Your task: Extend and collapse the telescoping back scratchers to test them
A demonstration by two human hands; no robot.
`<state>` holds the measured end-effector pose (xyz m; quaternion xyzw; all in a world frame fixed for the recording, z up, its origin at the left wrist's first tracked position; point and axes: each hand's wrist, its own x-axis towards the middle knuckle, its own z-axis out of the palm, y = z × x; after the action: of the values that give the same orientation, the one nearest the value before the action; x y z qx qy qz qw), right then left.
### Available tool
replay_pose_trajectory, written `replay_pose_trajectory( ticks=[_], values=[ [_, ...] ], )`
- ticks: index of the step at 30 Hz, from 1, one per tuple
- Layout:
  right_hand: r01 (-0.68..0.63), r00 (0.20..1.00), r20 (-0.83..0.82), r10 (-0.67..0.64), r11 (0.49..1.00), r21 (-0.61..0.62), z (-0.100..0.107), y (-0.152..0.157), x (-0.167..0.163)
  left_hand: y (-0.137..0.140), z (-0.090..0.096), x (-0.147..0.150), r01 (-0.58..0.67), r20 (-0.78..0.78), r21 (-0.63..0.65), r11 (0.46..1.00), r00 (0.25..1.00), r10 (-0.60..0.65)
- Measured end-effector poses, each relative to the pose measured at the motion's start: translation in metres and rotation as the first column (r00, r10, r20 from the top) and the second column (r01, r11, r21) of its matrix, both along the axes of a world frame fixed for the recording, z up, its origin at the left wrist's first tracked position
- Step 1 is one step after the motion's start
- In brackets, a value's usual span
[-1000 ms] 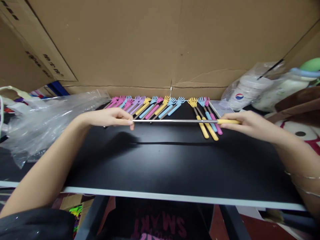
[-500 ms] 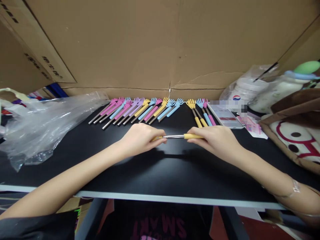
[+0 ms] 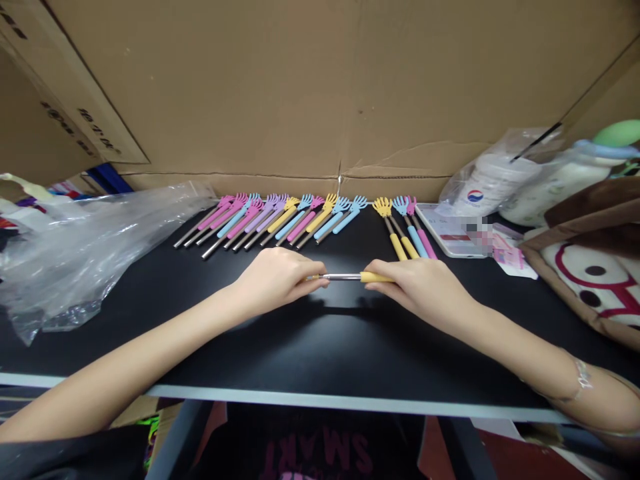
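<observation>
Between my hands, level above the black desk, is a yellow back scratcher [image 3: 345, 277] with a bare metal shaft in its middle. My left hand [image 3: 280, 275] pinches its left end, hiding most of the head. Closed round the yellow handle at the other end is my right hand [image 3: 417, 283]. Behind my left hand lies a row of pink, blue, purple and yellow back scratchers [image 3: 275, 223], slanted, claw ends toward the cardboard. Just beyond my right hand is a smaller group of back scratchers [image 3: 407, 230] in yellow, blue and pink.
A clear plastic bag [image 3: 95, 247] lies on the left of the black desk [image 3: 320, 353]. On the right are a phone [image 3: 450, 233], pink-and-white cards [image 3: 513, 250], a bagged white cup [image 3: 493, 183], a bottle [image 3: 560, 190] and a brown plush bag [image 3: 590, 267]. Cardboard [image 3: 300, 87] walls the back.
My right hand has moved slightly left and down, so the exposed shaft between my hands looks a little shorter. My left hand has shifted slightly left, still gripping.
</observation>
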<state>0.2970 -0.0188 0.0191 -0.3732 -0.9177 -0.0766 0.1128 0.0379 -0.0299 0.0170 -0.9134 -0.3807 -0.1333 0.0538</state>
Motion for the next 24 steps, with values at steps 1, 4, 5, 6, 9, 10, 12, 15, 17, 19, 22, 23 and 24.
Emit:
replay_pose_trajectory(
  ticks=[1, 4, 5, 6, 9, 10, 12, 15, 17, 19, 22, 23, 24],
  values=[
    [-0.005, 1.000, 0.010, 0.005, 1.000, -0.019, -0.001, 0.001, 0.000, 0.000, 0.000, 0.000, -0.002, -0.005, -0.008, 1.000, 1.000, 0.002],
    [0.000, 1.000, 0.014, 0.001, 0.999, -0.048, -0.004, 0.004, 0.001, 0.001, -0.002, 0.002, -0.023, -0.024, -0.014, 1.000, 0.999, 0.022],
    [0.008, 1.000, 0.012, -0.008, 0.998, -0.057, -0.005, 0.005, 0.001, 0.001, -0.002, 0.003, -0.027, -0.032, -0.019, 0.999, 0.999, 0.026],
    [0.017, 1.000, 0.009, -0.016, 0.998, -0.068, -0.006, 0.005, 0.001, 0.002, -0.003, 0.003, -0.027, -0.041, -0.027, 0.999, 0.999, 0.026],
    [0.041, 0.999, 0.004, -0.041, 0.994, -0.102, -0.008, 0.004, -0.002, 0.004, -0.007, 0.003, -0.019, -0.070, -0.043, 0.999, 0.997, 0.016],
    [0.038, 0.999, 0.000, -0.038, 0.993, -0.112, -0.008, 0.002, -0.004, 0.005, -0.008, 0.002, -0.012, -0.075, -0.034, 0.999, 0.997, 0.009],
    [0.008, 1.000, -0.008, -0.009, 0.992, -0.130, -0.009, -0.001, -0.008, 0.006, -0.010, 0.002, 0.014, -0.084, 0.015, 1.000, 0.996, -0.013],
    [-0.055, 0.998, -0.008, 0.055, 0.991, -0.125, -0.010, -0.006, -0.011, 0.006, -0.009, 0.002, 0.072, -0.102, 0.105, 0.992, 0.993, -0.062],
    [-0.063, 0.998, 0.004, 0.063, 0.994, -0.090, -0.010, -0.007, -0.011, 0.006, -0.008, 0.002, 0.089, -0.117, 0.137, 0.987, 0.990, -0.073],
    [-0.057, 0.998, 0.017, 0.058, 0.996, -0.066, -0.008, -0.006, -0.009, 0.005, -0.005, 0.002, 0.085, -0.125, 0.140, 0.987, 0.990, -0.068],
    [-0.072, 0.996, 0.042, 0.077, 0.993, -0.093, -0.005, -0.002, -0.005, 0.004, -0.002, 0.001, 0.089, -0.136, 0.077, 0.993, 0.988, -0.078],
    [-0.080, 0.995, 0.054, 0.086, 0.990, -0.115, -0.003, -0.001, -0.003, 0.005, -0.001, 0.000, 0.093, -0.139, 0.038, 0.995, 0.986, -0.086],
    [-0.083, 0.993, 0.068, 0.093, 0.987, -0.138, -0.002, 0.002, 0.000, 0.006, 0.001, -0.002, 0.091, -0.144, -0.005, 0.996, 0.985, -0.090]
  ],
)
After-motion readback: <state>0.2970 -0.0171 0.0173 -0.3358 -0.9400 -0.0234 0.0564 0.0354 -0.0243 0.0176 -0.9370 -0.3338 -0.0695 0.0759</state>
